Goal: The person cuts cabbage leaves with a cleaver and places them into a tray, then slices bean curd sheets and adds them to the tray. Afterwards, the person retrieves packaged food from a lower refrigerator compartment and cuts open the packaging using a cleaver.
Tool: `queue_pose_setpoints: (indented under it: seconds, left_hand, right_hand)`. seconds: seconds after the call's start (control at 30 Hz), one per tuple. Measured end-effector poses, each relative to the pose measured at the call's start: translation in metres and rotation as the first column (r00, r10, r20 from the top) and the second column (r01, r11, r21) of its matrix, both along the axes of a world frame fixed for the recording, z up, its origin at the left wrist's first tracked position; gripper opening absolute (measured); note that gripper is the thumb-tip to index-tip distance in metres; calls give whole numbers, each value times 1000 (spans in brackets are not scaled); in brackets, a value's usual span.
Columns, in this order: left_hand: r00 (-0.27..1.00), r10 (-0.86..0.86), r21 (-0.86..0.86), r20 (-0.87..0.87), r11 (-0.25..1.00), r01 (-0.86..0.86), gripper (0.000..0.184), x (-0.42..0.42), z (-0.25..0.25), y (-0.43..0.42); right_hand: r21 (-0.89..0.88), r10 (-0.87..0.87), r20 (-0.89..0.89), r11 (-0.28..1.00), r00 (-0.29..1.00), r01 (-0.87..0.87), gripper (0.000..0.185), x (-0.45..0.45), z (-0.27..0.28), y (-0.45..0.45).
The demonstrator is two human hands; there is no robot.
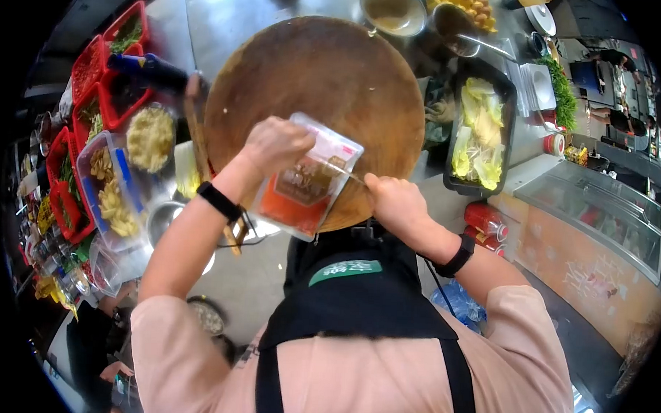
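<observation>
A sealed clear plastic pack (302, 194) with orange-red contents and a printed label is tilted over the near edge of a round wooden chopping block (299, 67). My left hand (278, 143) is closed on the pack's upper left edge. My right hand (400, 205) is closed round what looks like a knife (340, 169), its thin blade crossing the pack's upper part. Most of its handle is hidden in my fingers.
Red baskets (90, 71) and a clear tub (112, 199) of cut vegetables line the left. A black tray (482, 124) of lettuce stands right. Metal bowls (392, 12) sit behind the block. A glass display case (600, 209) is farther right, with red bottles (486, 223) below the tray.
</observation>
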State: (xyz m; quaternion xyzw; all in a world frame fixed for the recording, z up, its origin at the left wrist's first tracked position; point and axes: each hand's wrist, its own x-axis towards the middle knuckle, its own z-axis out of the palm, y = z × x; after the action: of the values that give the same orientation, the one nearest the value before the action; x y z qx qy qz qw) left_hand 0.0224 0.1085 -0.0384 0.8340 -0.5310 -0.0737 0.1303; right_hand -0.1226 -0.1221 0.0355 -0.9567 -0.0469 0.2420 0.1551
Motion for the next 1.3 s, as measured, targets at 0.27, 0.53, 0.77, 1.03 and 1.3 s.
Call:
queue_pose_setpoints:
  seconds: [0.27,0.53,0.77,1.03,1.3]
  left_hand:
    - [1000,18,-67,6,998,-17,32,-3,-11,5]
    - [998,-13,137,58,991,5,25,-8,9,-19]
    - [996,7,151,94,988,-21,12,-36,23,-24]
    - [994,31,186,106,981,-51,21,-34,24,-27]
    - [995,-10,264,95,964,-15,18,-25,44,-43]
  right_hand:
    - [4,39,-2,999,999,-39,7,6,14,4]
    - [20,10,63,1000,998,-12,7,-12,-38,-17]
    - [68,33,180,997,983,-46,5,-32,-60,-29]
    - [61,50,220,996,974,-65,8,-25,-75,-31]
    - [78,-32,173,997,984,19,15,-24,-55,-27]
